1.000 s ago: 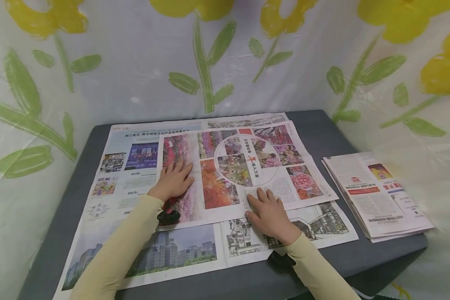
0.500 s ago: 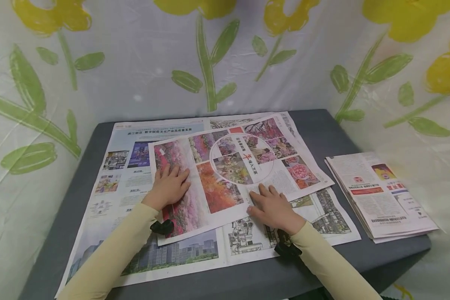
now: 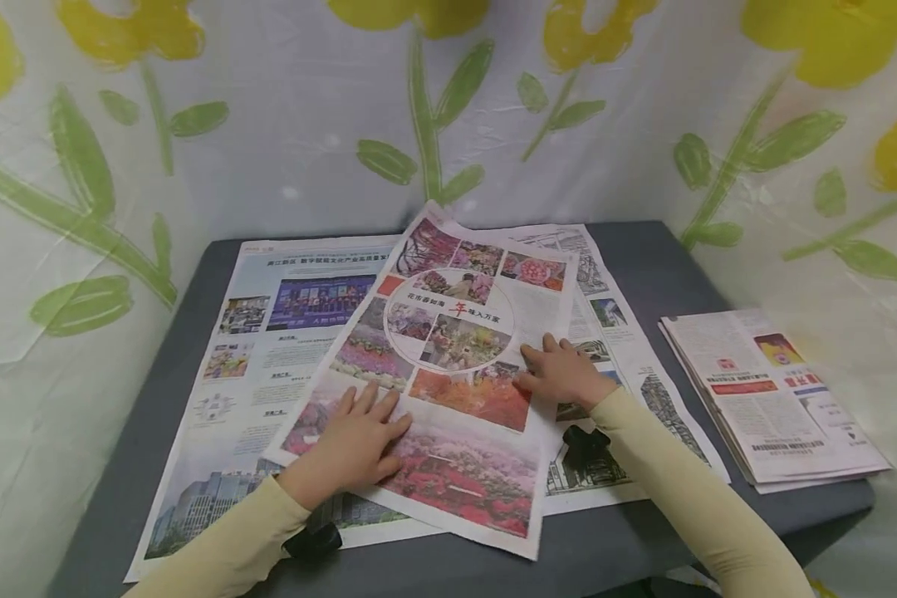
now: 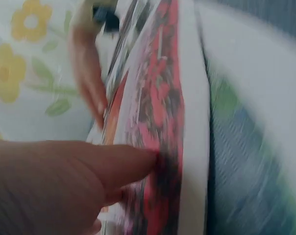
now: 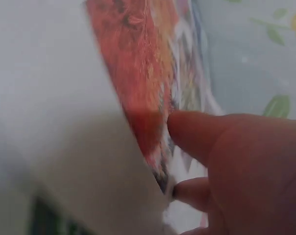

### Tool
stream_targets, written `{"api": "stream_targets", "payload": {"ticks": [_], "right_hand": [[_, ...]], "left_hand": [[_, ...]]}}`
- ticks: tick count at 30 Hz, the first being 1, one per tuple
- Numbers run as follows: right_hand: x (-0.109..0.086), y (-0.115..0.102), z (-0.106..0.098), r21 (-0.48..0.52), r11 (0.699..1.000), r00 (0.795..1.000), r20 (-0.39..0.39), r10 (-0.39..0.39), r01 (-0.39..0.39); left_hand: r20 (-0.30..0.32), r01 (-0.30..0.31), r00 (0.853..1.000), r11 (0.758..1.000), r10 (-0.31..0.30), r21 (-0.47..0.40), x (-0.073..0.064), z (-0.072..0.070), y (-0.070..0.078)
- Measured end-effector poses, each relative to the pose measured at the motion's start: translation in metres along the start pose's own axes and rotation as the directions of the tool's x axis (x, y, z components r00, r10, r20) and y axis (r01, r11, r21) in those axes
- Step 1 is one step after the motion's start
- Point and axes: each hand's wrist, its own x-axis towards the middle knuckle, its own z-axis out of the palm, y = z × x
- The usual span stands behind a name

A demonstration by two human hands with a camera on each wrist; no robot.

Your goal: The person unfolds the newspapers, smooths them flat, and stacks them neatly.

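Note:
A newspaper sheet with flower photos [image 3: 463,465] lies turned at an angle over a larger spread-out newspaper [image 3: 254,365]. My left hand [image 3: 351,444] rests on its lower left part, fingers spread over the pink flower picture. In the left wrist view the thumb [image 4: 123,164] touches the red flowers near the white margin. At the sheet's right side my right hand [image 3: 564,374] touches the paper with its fingertips. The right wrist view shows the thumb [image 5: 192,129] against the orange photo. One corner of the sheet hangs toward the table's front edge.
A folded stack of newspapers [image 3: 770,399] lies at the right side of the dark grey table [image 3: 419,573]. A whitish sheet with yellow flowers and green leaves [image 3: 284,124] forms the wall behind and on both sides.
The flower-photo sheet has turned counterclockwise, its left end swinging toward the front edge. My left hand has moved nearer and right; my right hand has slid away from me.

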Motion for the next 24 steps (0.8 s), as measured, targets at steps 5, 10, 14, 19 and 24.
{"api": "stream_targets", "payload": {"ticks": [5,10,14,19,24], "right_hand": [[0.018,0.006,-0.005,0.021,1.000,1.000,0.010,0.006,-0.006],[0.034,0.010,-0.007,0.045,0.999,1.000,0.017,-0.013,0.013],[0.042,0.015,-0.006,0.059,0.998,1.000,0.002,-0.019,0.019],[0.046,0.018,-0.004,0.071,0.997,1.000,-0.010,-0.015,0.016],[0.046,0.019,-0.002,0.083,0.997,1.000,-0.030,-0.008,0.010]], "left_hand": [[0.068,-0.078,0.994,0.994,0.083,-0.081,0.003,0.000,0.020],[0.082,-0.101,0.990,0.987,0.112,-0.125,0.010,0.006,0.029],[0.076,-0.088,0.992,0.979,0.103,-0.184,0.014,0.010,0.034],[0.082,-0.062,0.993,0.973,0.082,-0.223,0.017,0.011,0.038],[0.088,-0.055,0.993,0.973,0.076,-0.225,0.018,0.011,0.038]]}}
